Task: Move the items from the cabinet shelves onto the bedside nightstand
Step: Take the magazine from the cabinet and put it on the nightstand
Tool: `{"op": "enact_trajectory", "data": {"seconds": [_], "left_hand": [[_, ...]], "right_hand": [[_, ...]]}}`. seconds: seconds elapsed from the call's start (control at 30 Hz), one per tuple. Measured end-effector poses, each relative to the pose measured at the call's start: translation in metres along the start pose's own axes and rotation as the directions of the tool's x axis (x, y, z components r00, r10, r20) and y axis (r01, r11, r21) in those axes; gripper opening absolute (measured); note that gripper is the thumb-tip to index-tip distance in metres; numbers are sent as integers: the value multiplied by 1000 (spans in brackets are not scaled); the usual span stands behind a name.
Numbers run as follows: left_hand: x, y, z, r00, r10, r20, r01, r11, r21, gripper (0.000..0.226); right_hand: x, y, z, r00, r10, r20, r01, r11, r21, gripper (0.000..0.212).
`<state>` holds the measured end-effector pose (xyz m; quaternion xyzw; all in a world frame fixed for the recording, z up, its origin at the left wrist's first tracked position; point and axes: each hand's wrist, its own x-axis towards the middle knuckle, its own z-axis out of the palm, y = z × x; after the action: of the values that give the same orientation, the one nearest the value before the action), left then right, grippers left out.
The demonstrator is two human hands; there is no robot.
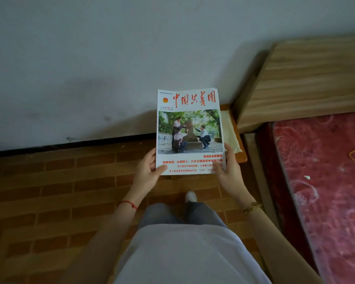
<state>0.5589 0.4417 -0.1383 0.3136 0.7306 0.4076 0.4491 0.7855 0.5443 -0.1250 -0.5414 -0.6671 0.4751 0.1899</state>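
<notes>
The magazine (190, 131) in my hands carries its title across the top of the cover in large red brush characters, 中国共青团, with a red "01" issue number just below at the left. Under the cover photo run lines of red and blue Chinese headlines, too blurred for me to read surely, though "1234" in quotes shows in the bottom line.

A pale grey wall (90, 58) meets a brick-patterned brown floor (49, 181) at a dark baseboard (70, 143). On the right, a wooden headboard (305, 78) stands behind a red patterned mattress (326, 181). Dim light.
</notes>
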Motion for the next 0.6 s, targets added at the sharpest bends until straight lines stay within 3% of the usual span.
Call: {"op": "enact_trajectory", "data": {"seconds": [0.3, 0.6], "left_hand": [[105, -31, 25, 976, -207, -65, 203, 977, -59, 69], [185, -120, 51, 945, -313, -96, 308, 949, -61, 66]], "right_hand": [[128, 48, 27, 976, 161, 150, -162, 987, -5, 58], [208, 133, 90, 950, 241, 198, -233, 970, -65, 57]]}}
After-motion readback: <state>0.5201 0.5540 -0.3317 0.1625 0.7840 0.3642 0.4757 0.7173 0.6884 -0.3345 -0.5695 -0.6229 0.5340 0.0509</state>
